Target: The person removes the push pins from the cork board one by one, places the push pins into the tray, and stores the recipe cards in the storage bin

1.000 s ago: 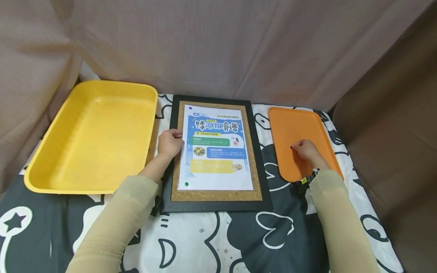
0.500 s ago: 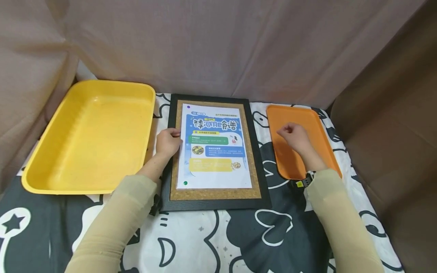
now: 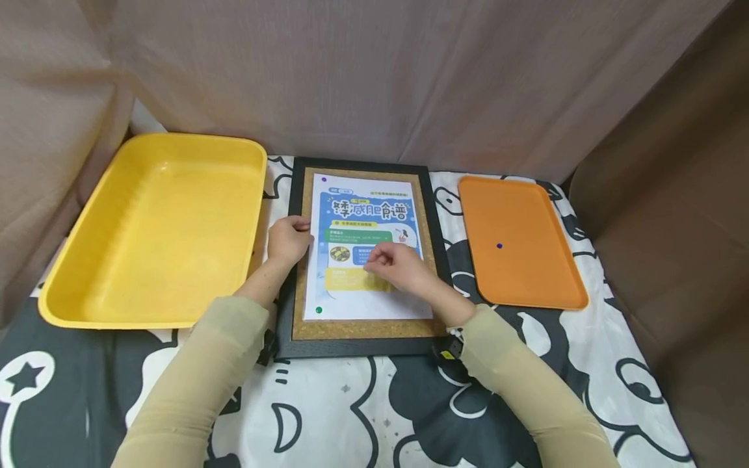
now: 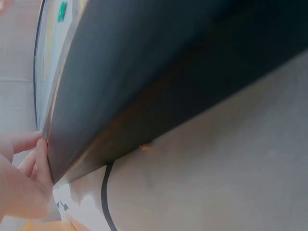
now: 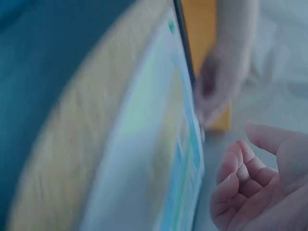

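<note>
Head view gives me the black-framed corkboard (image 3: 351, 330) at centre, its printed poster (image 3: 351, 235) pinned at eleven and seven o'clock. My left hand (image 3: 289, 239) touches the board's nine o'clock side; I can't tell whether that grip is closed on it. My right hand (image 3: 404, 265), loosely curled and holding nothing, is over the poster's four o'clock area. Toward three o'clock, a blue pin (image 3: 499, 246) sits on the orange tray (image 3: 526, 286).

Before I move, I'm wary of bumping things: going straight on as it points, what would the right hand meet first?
Probably the left hand, on the black corkboard frame; how high the right hand hangs is unclear, so it could touch the poster first.
</note>
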A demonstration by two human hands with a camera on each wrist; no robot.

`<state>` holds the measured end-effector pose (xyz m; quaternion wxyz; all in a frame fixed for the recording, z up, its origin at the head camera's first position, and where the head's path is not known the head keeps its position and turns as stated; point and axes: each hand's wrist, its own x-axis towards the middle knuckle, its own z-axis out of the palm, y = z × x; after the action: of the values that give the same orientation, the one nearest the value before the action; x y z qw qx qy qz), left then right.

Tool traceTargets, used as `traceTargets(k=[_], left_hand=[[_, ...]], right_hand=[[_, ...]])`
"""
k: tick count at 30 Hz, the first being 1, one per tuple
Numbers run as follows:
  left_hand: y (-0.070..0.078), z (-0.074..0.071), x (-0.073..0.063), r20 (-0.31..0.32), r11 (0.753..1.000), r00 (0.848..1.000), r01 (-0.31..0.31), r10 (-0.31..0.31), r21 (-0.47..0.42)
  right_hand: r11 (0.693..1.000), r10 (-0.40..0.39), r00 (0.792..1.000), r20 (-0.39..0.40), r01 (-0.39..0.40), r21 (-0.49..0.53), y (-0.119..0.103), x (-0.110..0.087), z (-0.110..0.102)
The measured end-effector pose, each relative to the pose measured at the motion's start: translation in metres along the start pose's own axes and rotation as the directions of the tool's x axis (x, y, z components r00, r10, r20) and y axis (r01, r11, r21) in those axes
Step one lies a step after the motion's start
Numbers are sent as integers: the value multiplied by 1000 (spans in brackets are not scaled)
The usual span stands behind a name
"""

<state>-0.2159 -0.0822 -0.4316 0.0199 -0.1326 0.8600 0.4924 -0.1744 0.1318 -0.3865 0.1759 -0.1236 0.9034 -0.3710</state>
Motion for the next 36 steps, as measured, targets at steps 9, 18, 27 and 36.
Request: traceTargets(k=[9,18,27,36], left_hand=[[-1,-1,0,2,1000,1000,-17,17,-8],[-1,-1,1,0,1000,1000,-20,20,-1],[1,-2,-1,-3,1000,1000,-19,19,8],[1,-1,0,6,1000,1000,8,-8,-10]], right_hand=[[995,-85,973,215,95,-32,-18,6,54],[969,-76,948,309,144,-202,-32,6,69],[940,-40,948,317,143,-309,-37,9,74],[913,-16,933,359,160,-375,-43,13,74]])
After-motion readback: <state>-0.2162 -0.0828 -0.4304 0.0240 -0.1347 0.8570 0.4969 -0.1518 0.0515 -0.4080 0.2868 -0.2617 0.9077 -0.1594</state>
